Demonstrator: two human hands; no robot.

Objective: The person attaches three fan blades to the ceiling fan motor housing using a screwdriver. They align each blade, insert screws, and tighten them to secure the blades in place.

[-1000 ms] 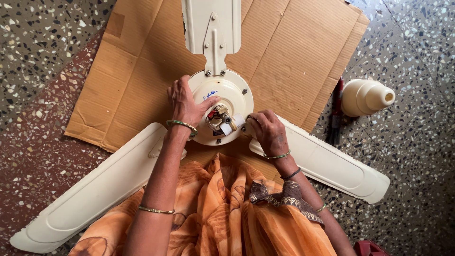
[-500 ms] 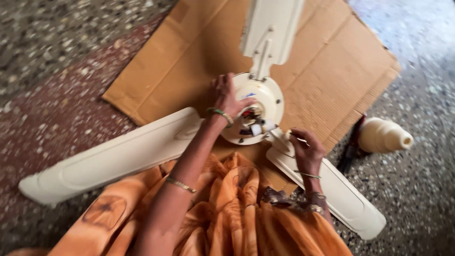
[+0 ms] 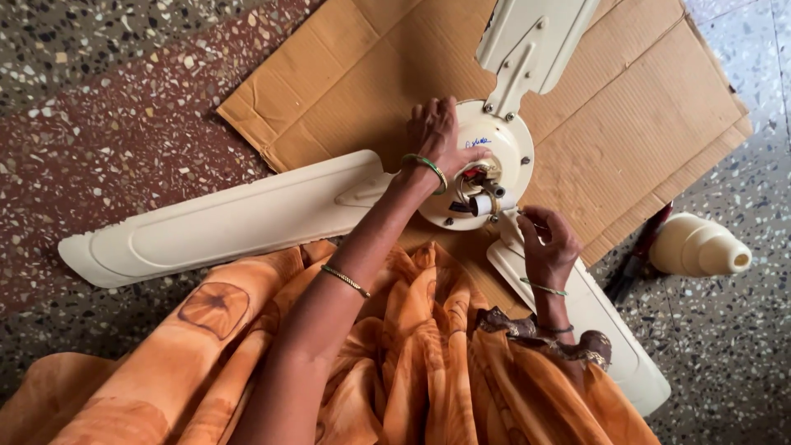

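Since a moment ago the right hand (image 3: 550, 247) has come away from the hub and dropped to the blade root at lower right of the frame, while the left hand (image 3: 435, 136) stays pressed on the motor housing (image 3: 494, 156); the head has also swung, so the whole fan now sits further right in the frame.

Going left to right: the long cream blade (image 3: 222, 218) stretches from the left edge across the speckled floor (image 3: 107, 107) to the hub. Orange cloth (image 3: 395, 363) fills the bottom of the frame over the person's lap. The left hand lies palm down on the round cream housing in the upper middle, fingers spread, steadying rather than gripping. Just below it the short shaft with its coloured wires (image 3: 482, 191) stands bare. The right hand's grip is closed, fingertips pinched together just beside the shaft on something thin; I cannot tell what it is. Under it runs the lower right blade (image 3: 610, 330), and a third blade (image 3: 535, 37) points to the top edge.

The fan rests on flattened cardboard (image 3: 354, 91). At far right a cream cone-shaped cover (image 3: 700, 245) lies apart on the floor, with a dark tool (image 3: 638, 251) beside it.

From the shift, the work looks to be moving from the hub to the blade fixing.
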